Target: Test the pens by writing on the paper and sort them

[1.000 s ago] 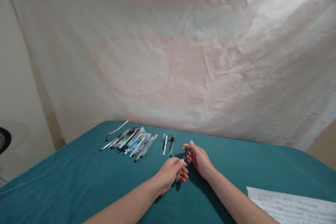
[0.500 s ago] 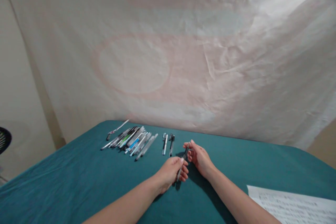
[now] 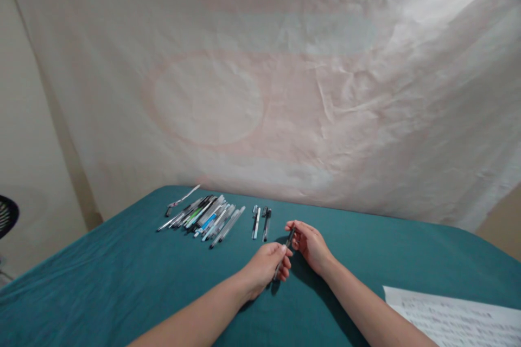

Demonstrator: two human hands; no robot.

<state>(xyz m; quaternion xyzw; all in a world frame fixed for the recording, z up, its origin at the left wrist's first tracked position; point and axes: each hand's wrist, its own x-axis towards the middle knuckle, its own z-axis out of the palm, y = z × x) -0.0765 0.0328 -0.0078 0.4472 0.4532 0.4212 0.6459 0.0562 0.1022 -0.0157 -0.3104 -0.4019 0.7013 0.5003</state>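
My left hand [image 3: 266,267] is closed round the lower barrel of a slim pen [image 3: 290,239] with a clear body and a dark upper part. The pen slants up and to the right, above the cloth. At its upper end, the thumb and fingers of my right hand [image 3: 310,244] are curled in and pinch the tip. Whether a small cap is between those fingers cannot be made out. Just beyond my hands, a white-and-black pen [image 3: 256,223] and a dark pen [image 3: 267,225] lie side by side, their caps or clips beside the upper ends.
A heap of several pens [image 3: 207,219] lies to the left on the green tablecloth [image 3: 142,282]. Behind it is a thin pale strip-like item [image 3: 183,199] with a dark end. A printed sheet [image 3: 456,312] rests at the lower right. A draped pale sheet [image 3: 285,92] hangs behind the table.
My right thumb and fingers have closed further over the pen's upper end, covering its tip. My left hand keeps its hold almost unmoved.
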